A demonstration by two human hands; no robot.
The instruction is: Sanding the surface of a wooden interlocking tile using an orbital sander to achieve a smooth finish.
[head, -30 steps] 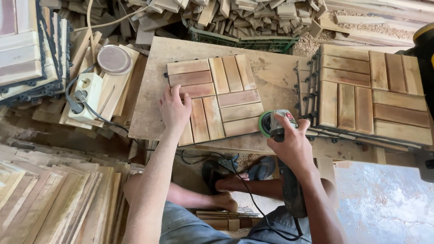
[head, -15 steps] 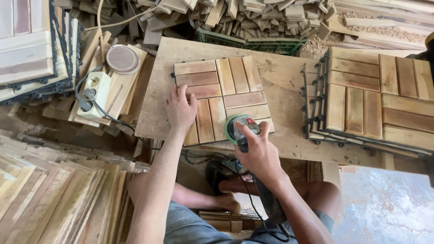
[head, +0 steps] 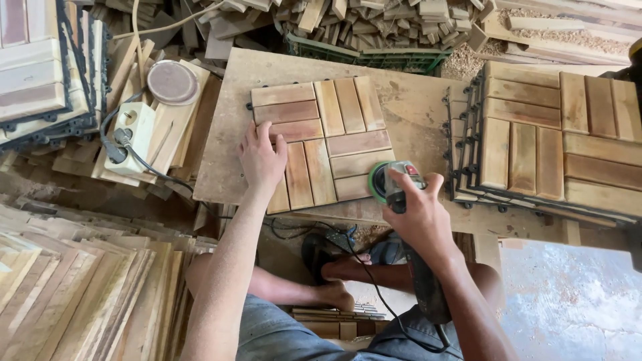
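While gripped (head: pixel 418 210), sander (head: pixel 391 182) on tile (head: pixel 321 140).

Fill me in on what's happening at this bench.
A person is working a wooden slat tile on a board. The left hand presses flat on the tile's near left part. The right hand has its grip around a corded sander at the tile's near right corner. More tiles are stacked to the right.
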